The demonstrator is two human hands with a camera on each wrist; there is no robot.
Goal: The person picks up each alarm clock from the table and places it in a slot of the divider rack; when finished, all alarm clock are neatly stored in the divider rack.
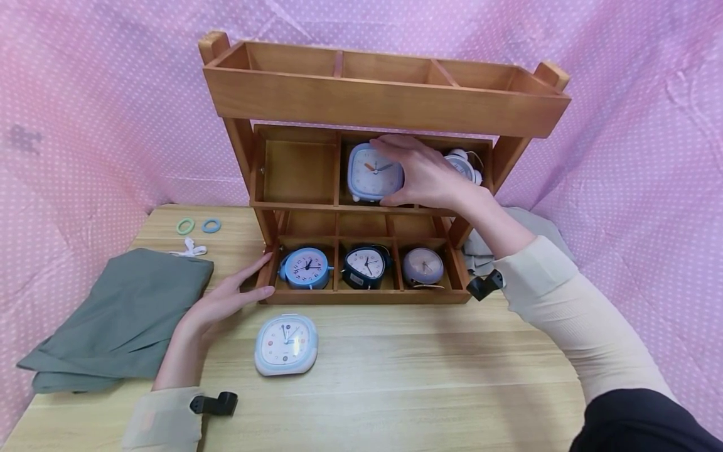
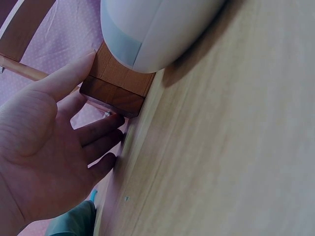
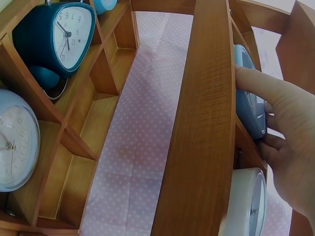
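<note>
Gripping a square blue clock (image 1: 369,171) in the shelf (image 1: 384,100), right hand (image 1: 426,172); left hand (image 1: 226,298) flat, fingers straight, against its base

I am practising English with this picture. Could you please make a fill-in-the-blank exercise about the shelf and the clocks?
1. The right hand grips a light blue square clock on the ____ tier of the wooden shelf.
2. The bottom tier holds ____ clocks.
3. The left hand touches the shelf's bottom ____ corner.
4. A white square clock lies on the ____ in front of the shelf.

Missing words: middle; three; left; table
</note>
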